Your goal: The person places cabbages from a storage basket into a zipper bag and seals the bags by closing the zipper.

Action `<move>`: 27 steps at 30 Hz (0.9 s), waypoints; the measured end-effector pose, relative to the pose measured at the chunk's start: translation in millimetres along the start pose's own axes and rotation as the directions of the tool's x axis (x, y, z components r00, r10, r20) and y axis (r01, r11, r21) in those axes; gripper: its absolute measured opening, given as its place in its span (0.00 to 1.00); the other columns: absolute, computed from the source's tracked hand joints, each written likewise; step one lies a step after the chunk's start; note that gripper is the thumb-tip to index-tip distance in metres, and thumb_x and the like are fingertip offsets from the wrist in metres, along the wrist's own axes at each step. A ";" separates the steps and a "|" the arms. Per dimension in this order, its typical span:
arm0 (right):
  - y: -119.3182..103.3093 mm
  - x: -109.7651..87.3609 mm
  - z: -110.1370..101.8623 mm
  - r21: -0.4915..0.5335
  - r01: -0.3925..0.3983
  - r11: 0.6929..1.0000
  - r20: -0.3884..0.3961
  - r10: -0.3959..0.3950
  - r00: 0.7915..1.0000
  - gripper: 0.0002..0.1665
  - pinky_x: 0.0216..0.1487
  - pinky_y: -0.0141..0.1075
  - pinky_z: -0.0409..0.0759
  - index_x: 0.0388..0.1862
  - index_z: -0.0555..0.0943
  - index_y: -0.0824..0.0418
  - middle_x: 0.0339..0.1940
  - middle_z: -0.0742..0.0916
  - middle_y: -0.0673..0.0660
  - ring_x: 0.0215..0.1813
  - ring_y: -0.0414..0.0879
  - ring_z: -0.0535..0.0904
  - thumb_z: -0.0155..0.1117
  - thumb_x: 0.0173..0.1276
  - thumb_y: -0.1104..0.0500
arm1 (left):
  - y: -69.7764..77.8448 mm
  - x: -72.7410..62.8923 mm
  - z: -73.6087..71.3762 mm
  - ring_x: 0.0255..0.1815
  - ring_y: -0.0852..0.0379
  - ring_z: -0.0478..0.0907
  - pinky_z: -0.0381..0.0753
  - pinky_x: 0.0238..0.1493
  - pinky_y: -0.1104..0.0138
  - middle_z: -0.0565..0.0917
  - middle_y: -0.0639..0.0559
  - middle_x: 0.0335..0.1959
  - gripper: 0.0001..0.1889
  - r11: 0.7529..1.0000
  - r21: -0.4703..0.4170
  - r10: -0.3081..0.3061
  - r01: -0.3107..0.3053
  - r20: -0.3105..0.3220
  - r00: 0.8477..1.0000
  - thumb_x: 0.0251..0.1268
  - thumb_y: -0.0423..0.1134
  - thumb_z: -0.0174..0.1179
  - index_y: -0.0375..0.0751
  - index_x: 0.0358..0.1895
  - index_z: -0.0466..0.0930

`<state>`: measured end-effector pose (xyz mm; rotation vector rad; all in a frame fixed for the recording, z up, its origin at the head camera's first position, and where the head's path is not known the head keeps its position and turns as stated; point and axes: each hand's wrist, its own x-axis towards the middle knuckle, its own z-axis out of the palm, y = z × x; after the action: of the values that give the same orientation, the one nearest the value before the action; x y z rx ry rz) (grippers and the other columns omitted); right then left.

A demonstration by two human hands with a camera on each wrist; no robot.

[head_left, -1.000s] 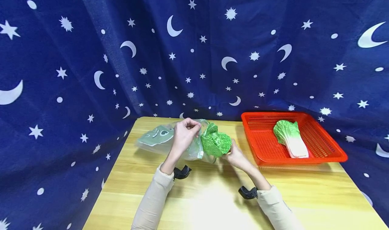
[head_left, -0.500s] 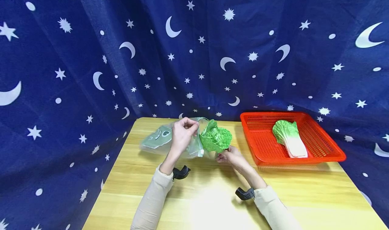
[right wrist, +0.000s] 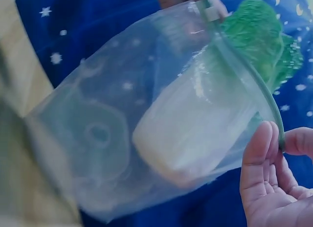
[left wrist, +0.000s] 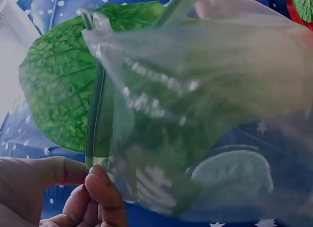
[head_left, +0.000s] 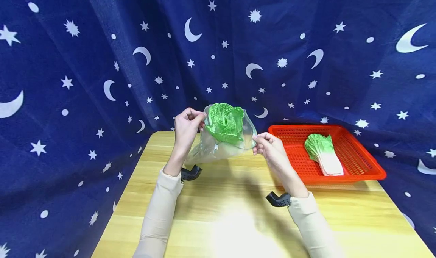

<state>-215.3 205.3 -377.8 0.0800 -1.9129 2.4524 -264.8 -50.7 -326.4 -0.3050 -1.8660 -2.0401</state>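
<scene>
A clear zip bag (right wrist: pixel 93 134) with a green print hangs between my two hands, its mouth spread open and tilted up. Inside it sits a napa cabbage (head_left: pixel 225 123), white stem down in the bag and green leaves poking out past the zip edge. My left hand (head_left: pixel 186 127) pinches one side of the bag's mouth between thumb and forefinger, close to the leaves. On the opposite side, my right hand (head_left: pixel 270 148) pinches the rim, with the thumb on one face and fingers on the other. The bag's lower end leans down toward the left.
A red plastic basket (head_left: pixel 289 167) stands on the right of the wooden table (head_left: pixel 218 212). In it lies a second napa cabbage (head_left: pixel 325 155). A dark blue curtain (head_left: pixel 218 42) with moons and stars hangs behind the table.
My right hand has gone from under the cabbage to the bag's rim. Both hands have raised the bag and turned its mouth upward, and the cabbage sits deeper in it.
</scene>
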 end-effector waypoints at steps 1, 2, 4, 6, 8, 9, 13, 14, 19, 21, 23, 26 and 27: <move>-6.4 0.2 1.3 0.015 0.016 1.000 0.000 -0.016 1.000 0.06 0.26 0.29 0.81 0.31 0.78 0.59 0.22 0.81 0.50 0.21 0.40 0.78 0.58 0.69 0.65 | 1.8 1.8 -0.7 0.14 0.61 0.74 0.76 0.17 0.71 0.81 0.52 0.17 0.03 1.000 0.003 -0.001 0.001 0.005 1.000 0.57 0.28 0.63 0.37 0.27 0.80; -12.1 0.5 2.5 0.027 0.030 0.999 -0.001 -0.030 1.000 0.07 0.25 0.29 0.81 0.30 0.78 0.58 0.22 0.81 0.50 0.20 0.40 0.78 0.58 0.69 0.66 | 3.1 3.0 -1.2 0.14 0.61 0.74 0.76 0.17 0.70 0.81 0.53 0.16 0.03 1.000 0.010 0.000 0.000 0.012 1.000 0.56 0.29 0.63 0.37 0.27 0.80; -22.0 0.7 4.3 0.041 0.058 0.997 0.001 -0.059 0.998 0.07 0.24 0.28 0.80 0.29 0.78 0.58 0.20 0.81 0.50 0.20 0.40 0.77 0.58 0.68 0.66 | 4.5 4.1 -1.2 0.13 0.60 0.73 0.76 0.16 0.70 0.79 0.54 0.15 0.03 1.000 0.011 0.002 -0.002 0.027 1.000 0.56 0.28 0.62 0.36 0.26 0.79; -29.6 0.5 5.4 0.048 0.084 0.995 0.001 -0.084 0.996 0.08 0.23 0.28 0.79 0.29 0.78 0.59 0.20 0.81 0.50 0.19 0.40 0.77 0.59 0.68 0.66 | 4.7 4.2 -0.8 0.13 0.60 0.73 0.75 0.15 0.69 0.79 0.54 0.14 0.03 1.000 0.008 0.003 -0.004 0.033 0.999 0.55 0.28 0.61 0.36 0.26 0.79; -35.8 0.1 5.8 0.053 0.103 0.993 -0.006 -0.103 0.995 0.07 0.23 0.28 0.78 0.28 0.77 0.59 0.19 0.81 0.50 0.19 0.40 0.76 0.59 0.68 0.66 | 4.8 3.6 -0.9 0.13 0.60 0.73 0.76 0.15 0.68 0.78 0.55 0.14 0.03 1.000 0.007 -0.002 0.002 0.040 0.999 0.54 0.28 0.60 0.36 0.26 0.78; -38.3 -0.4 5.7 0.055 0.109 0.992 -0.009 -0.109 0.994 0.08 0.22 0.28 0.78 0.28 0.78 0.59 0.19 0.81 0.50 0.18 0.40 0.76 0.59 0.67 0.66 | 4.9 3.2 -1.2 0.13 0.60 0.73 0.76 0.16 0.67 0.78 0.54 0.14 0.03 1.000 0.006 -0.004 0.004 0.045 0.999 0.54 0.28 0.60 0.36 0.26 0.78; -44.5 -2.6 4.3 0.014 0.098 0.995 -0.007 -0.098 0.995 0.07 0.22 0.28 0.78 0.28 0.78 0.59 0.19 0.82 0.49 0.18 0.40 0.76 0.61 0.67 0.66 | 8.6 1.4 -1.2 0.14 0.60 0.74 0.77 0.16 0.67 0.80 0.53 0.16 0.03 1.000 0.006 -0.026 0.026 0.074 0.997 0.55 0.28 0.60 0.36 0.26 0.79; -45.3 -3.3 4.4 -0.011 0.085 0.996 0.001 -0.085 0.996 0.06 0.22 0.28 0.78 0.29 0.78 0.60 0.20 0.82 0.49 0.18 0.40 0.76 0.61 0.67 0.65 | 9.8 0.8 -0.5 0.14 0.60 0.74 0.76 0.16 0.68 0.80 0.53 0.16 0.03 1.000 0.004 -0.031 0.031 0.083 0.996 0.55 0.28 0.61 0.36 0.26 0.78; -44.4 -4.5 5.8 -0.129 0.048 0.990 0.031 -0.045 0.999 0.04 0.23 0.30 0.79 0.33 0.78 0.63 0.20 0.84 0.47 0.18 0.40 0.77 0.63 0.66 0.63 | 12.8 -1.0 3.6 0.14 0.60 0.75 0.76 0.16 0.67 0.82 0.52 0.19 0.04 0.999 0.001 -0.043 0.043 0.111 0.993 0.55 0.28 0.61 0.37 0.26 0.78; -43.5 -5.2 5.9 -0.131 0.059 0.990 0.026 -0.056 0.998 0.05 0.23 0.30 0.79 0.34 0.78 0.64 0.21 0.85 0.48 0.18 0.40 0.77 0.63 0.66 0.63 | 11.8 -1.3 4.1 0.15 0.59 0.75 0.77 0.16 0.66 0.82 0.52 0.19 0.04 0.999 -0.001 -0.043 0.043 0.107 0.993 0.56 0.28 0.61 0.37 0.26 0.78; -42.9 -6.0 5.8 -0.114 0.073 0.991 0.022 -0.071 0.997 0.04 0.24 0.30 0.79 0.34 0.78 0.65 0.23 0.86 0.49 0.18 0.40 0.76 0.62 0.67 0.64 | 10.4 -1.4 3.7 0.15 0.58 0.75 0.77 0.16 0.67 0.81 0.52 0.18 0.04 0.999 -0.001 -0.042 0.042 0.099 0.994 0.56 0.28 0.61 0.37 0.26 0.78; -42.9 -6.3 5.6 -0.097 0.084 0.992 0.024 -0.082 0.996 0.04 0.24 0.30 0.79 0.34 0.77 0.66 0.25 0.86 0.50 0.19 0.40 0.76 0.61 0.67 0.64 | 10.6 -1.1 2.6 0.15 0.55 0.76 0.77 0.15 0.69 0.80 0.52 0.17 0.04 0.999 -0.004 -0.050 0.050 0.096 0.994 0.56 0.28 0.62 0.37 0.26 0.78; -43.4 -6.1 5.9 -0.094 0.088 0.992 0.024 -0.086 0.996 0.04 0.24 0.30 0.79 0.34 0.77 0.65 0.25 0.86 0.50 0.19 0.40 0.76 0.61 0.67 0.64 | 11.7 -0.5 2.3 0.15 0.56 0.76 0.76 0.15 0.69 0.80 0.52 0.17 0.04 0.999 -0.004 -0.049 0.050 0.097 0.994 0.56 0.28 0.62 0.37 0.26 0.78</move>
<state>-206.8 210.2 -334.7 0.1822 -1.9854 2.3108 -259.9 -49.2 -315.7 -0.3695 -1.9429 -2.0991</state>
